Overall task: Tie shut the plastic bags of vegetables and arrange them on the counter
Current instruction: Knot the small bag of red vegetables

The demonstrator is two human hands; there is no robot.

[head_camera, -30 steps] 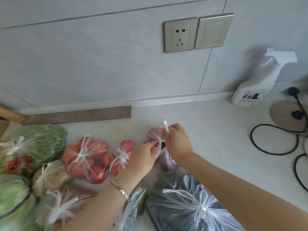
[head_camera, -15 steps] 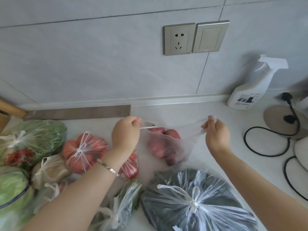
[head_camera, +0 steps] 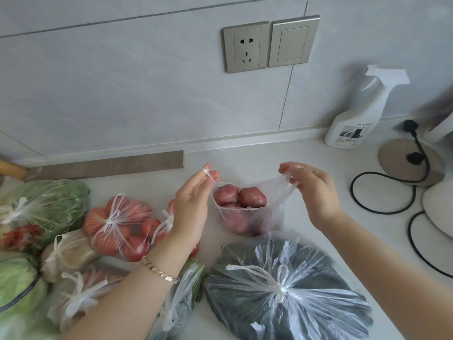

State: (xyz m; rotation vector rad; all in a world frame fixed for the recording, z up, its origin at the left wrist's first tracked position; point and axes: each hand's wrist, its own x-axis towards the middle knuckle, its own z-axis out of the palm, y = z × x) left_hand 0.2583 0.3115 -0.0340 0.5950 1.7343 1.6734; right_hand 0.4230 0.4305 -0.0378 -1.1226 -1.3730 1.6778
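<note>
Ok, my L hand (head_camera: 193, 204) and R hand (head_camera: 316, 192) pinch opposite sides of bag (head_camera: 241, 217); it sits btwn them, mouth open.

left hand (head_camera: 190, 204), right hand (head_camera: 316, 195), pinching open potato bag (head_camera: 245, 212) handles

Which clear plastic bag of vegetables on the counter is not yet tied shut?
The small clear bag of reddish-brown potatoes, held open between left hand and right hand; neighbouring bags show knotted handles.

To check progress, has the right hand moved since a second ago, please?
Yes: the right hand, pinching the bag, moved right, from below the socket toward the spray bottle.
</note>
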